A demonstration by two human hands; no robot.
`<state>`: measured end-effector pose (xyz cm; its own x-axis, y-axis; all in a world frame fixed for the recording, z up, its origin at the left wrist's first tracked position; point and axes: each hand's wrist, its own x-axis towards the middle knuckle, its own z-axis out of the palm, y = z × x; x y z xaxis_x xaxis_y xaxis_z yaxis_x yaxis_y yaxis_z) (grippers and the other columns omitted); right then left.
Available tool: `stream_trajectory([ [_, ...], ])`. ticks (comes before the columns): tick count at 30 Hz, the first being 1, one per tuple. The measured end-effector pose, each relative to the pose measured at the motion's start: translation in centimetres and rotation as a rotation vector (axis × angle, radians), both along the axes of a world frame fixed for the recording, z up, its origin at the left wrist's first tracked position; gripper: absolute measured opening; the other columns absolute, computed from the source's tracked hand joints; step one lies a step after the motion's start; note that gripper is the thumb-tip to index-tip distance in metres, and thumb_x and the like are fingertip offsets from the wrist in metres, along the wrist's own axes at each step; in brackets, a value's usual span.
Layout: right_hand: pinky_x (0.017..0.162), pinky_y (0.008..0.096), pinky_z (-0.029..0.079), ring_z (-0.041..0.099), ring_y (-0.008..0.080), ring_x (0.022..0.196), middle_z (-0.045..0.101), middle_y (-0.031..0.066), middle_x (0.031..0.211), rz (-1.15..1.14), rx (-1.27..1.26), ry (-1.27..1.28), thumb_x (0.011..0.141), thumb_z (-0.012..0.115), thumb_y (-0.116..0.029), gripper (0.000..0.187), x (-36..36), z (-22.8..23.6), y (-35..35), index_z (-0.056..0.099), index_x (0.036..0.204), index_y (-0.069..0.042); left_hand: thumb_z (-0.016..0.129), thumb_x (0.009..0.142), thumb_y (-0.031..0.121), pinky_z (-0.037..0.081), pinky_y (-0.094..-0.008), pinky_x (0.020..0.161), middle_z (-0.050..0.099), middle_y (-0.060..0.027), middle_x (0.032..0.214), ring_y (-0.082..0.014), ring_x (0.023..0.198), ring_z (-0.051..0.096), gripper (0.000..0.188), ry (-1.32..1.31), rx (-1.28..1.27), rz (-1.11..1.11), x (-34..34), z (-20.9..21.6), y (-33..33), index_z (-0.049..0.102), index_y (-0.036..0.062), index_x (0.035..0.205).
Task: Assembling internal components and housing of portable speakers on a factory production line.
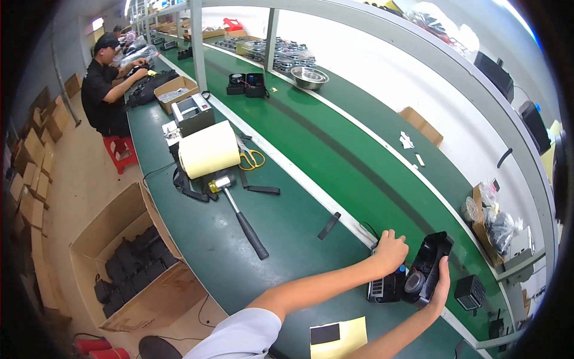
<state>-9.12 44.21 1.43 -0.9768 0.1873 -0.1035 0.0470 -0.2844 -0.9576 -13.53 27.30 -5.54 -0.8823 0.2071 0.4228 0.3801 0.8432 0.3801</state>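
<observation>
At the lower right of the head view lies an opened black speaker housing in two halves. My right hand [441, 286] grips the outer side of the raised half [428, 266], which has a round grey speaker driver [414, 281] inside. My left hand [391, 250] is over the far end of the other half [388, 288], its fingers curled together; what they pinch is hidden. A blue round part sits between the halves. Near my right forearm lies a yellow sheet [354, 340] with a black rectangle on it.
On the green bench lie a hammer [242, 224], a yellow roll [209, 149], yellow-handled scissors [252, 160] and a black strap [329, 226]. A carton [128, 305] of black parts stands left. Beyond runs a green conveyor belt [335, 149] carrying another opened housing [247, 85]. A co-worker [104, 90] sits far left.
</observation>
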Motion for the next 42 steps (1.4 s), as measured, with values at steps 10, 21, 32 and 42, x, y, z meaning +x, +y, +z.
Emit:
stream_trajectory([
  [10,0.092,0.0314,0.049,0.059,0.0175,0.104,0.06,0.0108,0.127,0.065,0.372,-0.007,0.093,0.073,-0.039,0.079,1.3,0.8,-0.7,0.04,0.151,0.003,0.068,0.081,0.021,0.057,-0.0486,0.088,0.073,-0.0122,0.109,-0.0357,0.104,0.069,0.017,-0.329,-0.063,-0.353,-1.4,0.7,-3.5,0.081,0.0201,0.091],
  [21,0.086,0.0276,0.05,0.061,0.0145,0.097,0.059,0.008,0.13,0.19,0.384,0.023,0.097,0.069,-0.029,0.064,3.7,2.5,-2.5,0.044,0.15,-0.002,0.058,0.077,0.007,0.05,-0.0427,0.101,0.066,-0.0163,0.134,-0.0346,0.123,0.061,0.027,-0.456,0.223,-0.475,-2.1,-0.6,-4.9,0.082,0.0198,0.08],
  [32,0.099,0.0347,0.048,0.061,0.0249,0.114,0.055,0.0151,0.143,0.271,1.063,0.14,0.08,0.081,-0.027,0.081,2.1,1.5,-2.9,0.048,0.15,-0.005,0.06,0.083,0.007,0.056,-0.0402,0.084,0.075,-0.0156,0.093,-0.0347,0.088,0.071,0.023,-0.4,0.548,-0.392,-3.3,0.9,-6.6,0.079,0.0096,0.095],
  [42,0.11,0.041,0.043,0.055,0.0355,0.13,0.051,0.0188,0.146,0.37,1.287,0.254,0.058,0.091,-0.031,0.1,1.9,1.6,-5.4,0.053,0.148,-0.011,0.066,0.082,0.008,0.055,-0.0381,0.086,0.073,-0.0178,0.112,-0.0285,0.1,0.071,0.038,-0.668,0.522,-0.486,-4.0,-0.4,-8.7,0.072,0.0081,0.119],
])
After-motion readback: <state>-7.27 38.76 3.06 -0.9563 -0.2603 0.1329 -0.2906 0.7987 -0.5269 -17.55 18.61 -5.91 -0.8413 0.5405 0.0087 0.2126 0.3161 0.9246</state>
